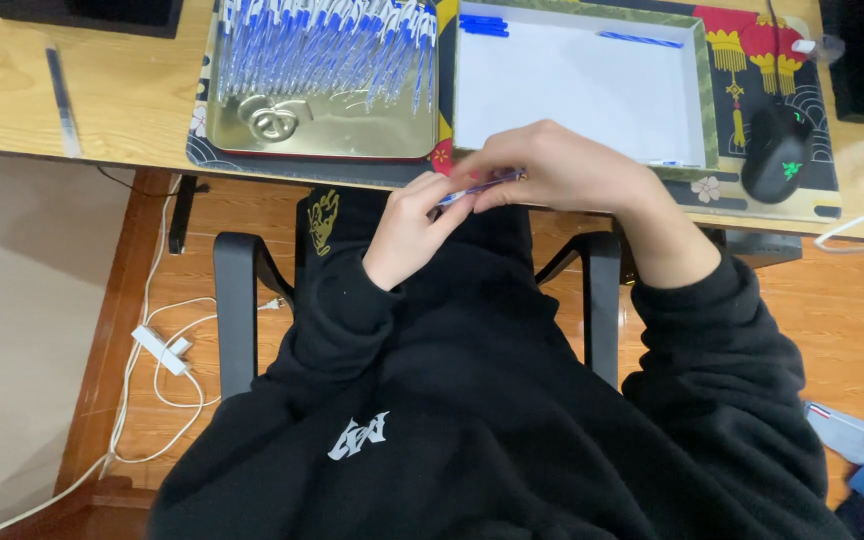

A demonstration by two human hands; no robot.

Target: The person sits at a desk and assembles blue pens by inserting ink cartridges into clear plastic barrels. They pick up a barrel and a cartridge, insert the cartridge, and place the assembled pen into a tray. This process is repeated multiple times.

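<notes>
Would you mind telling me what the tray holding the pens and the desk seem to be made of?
The tray looks like thin metal with a glossy gold finish: its bare floor mirrors the pens above it. The desk looks like light wood or wood-look laminate, with visible grain and a soft sheen; which one cannot be told.

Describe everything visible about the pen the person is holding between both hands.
The pen is slim, with a blue body and a clear-looking section; finer parts are too small to tell. It lies nearly level, tilted slightly up to the right, just below the desk edge and above the person's lap. The left hand pinches its lower-left end, and the right hand covers the other end, hiding its tip.
</notes>
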